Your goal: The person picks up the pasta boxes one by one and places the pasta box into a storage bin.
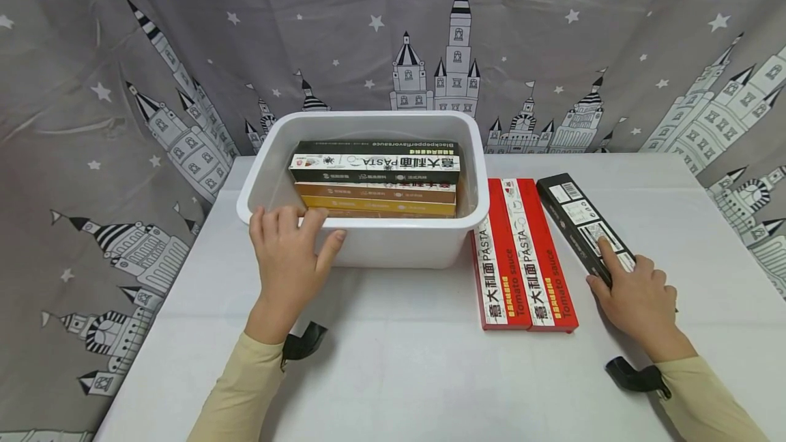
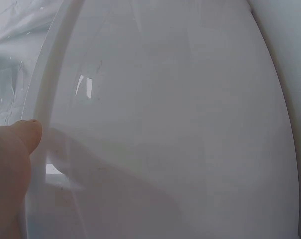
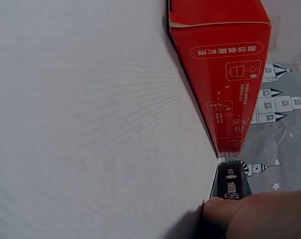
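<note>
A white plastic tub stands at the back of the table with several pasta boxes lying in it, black ones behind brown and yellow ones. My left hand grips its near rim at the left; the left wrist view shows the thumb against the rim's outside. To the right, my right hand holds the near end of a black pasta box, thumb along its left side and index finger on its top. That box lies slanted on the table. The far fingers are partly hidden.
Two red tomato sauce pasta boxes lie side by side between the tub and the black box. White cloth covers the table. A grey curtain printed with castles hangs behind and at the left.
</note>
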